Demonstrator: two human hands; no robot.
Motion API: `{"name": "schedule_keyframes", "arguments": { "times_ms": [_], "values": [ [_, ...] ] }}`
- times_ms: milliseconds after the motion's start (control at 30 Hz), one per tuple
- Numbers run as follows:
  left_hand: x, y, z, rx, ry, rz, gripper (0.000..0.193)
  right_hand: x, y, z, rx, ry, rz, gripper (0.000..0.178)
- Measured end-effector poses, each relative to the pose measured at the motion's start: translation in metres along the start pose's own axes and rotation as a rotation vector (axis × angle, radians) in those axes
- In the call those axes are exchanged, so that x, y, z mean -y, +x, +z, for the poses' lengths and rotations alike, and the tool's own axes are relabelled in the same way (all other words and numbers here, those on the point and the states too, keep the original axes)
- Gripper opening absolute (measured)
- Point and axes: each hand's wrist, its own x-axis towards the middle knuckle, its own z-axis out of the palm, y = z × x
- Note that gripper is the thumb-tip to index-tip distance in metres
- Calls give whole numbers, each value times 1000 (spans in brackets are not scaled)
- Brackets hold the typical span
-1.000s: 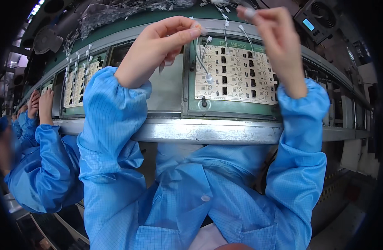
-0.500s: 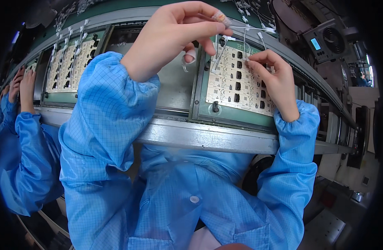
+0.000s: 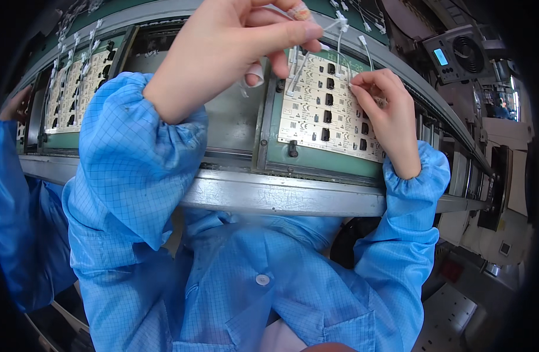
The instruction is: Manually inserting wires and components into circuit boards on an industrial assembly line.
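Note:
My left hand (image 3: 240, 47) is raised over the upper left of a cream printed circuit board (image 3: 301, 126). Its thumb and index finger pinch thin white cable leads with small white connectors (image 3: 341, 24). Tape wraps two of its fingers. On the right part of the board, my right hand (image 3: 392, 114) pinches the end of a white lead (image 3: 350, 75) against the surface; the fingers partly hide that end. Rows of black components (image 3: 328, 100) dot the board, which lies in a green carrier (image 3: 322, 161). Other white leads stand along its far part.
A metal rail (image 3: 281, 190) runs between my body and the carrier. To the left is another carrier with a wired board (image 3: 75, 97), beside a co-worker's blue sleeve (image 3: 23, 211). A grey device with a fan and lit display (image 3: 451, 56) stands at the far right.
The boards and rail have shifted left in the picture. My left hand has also moved left, still pinching the leads. My right fingertips are now farther right on the board.

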Motion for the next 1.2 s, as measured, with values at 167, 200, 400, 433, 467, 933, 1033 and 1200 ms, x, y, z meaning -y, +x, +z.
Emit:
{"name": "schedule_keyframes", "arguments": {
  "times_ms": [167,200,400,433,467,933,1033,1200],
  "values": [
    [6,5,6,24,-6,-81,18,-5,-3,3,41,200,140,12],
    [9,4,5,38,-23,-29,17,-4,-3,5,49,199,140,12],
    [6,3,8,72,-19,-28,16,-8,1,10,92,151,98,12],
    [5,2,7,79,-31,-36,17,-8,2,11,81,133,72,12],
    [5,2,7,86,-43,-43,17,-7,3,11,68,115,46,13],
    [23,1,-2,-37,259,244,23,7,9,-18,217,-248,-342,17],
    [22,0,-4,-14,398,342,17,-39,46,-26,-27,28,-156,18],
    [24,3,-2,-21,681,550,19,-104,118,-36,-204,-133,73,24]
  ]
}}
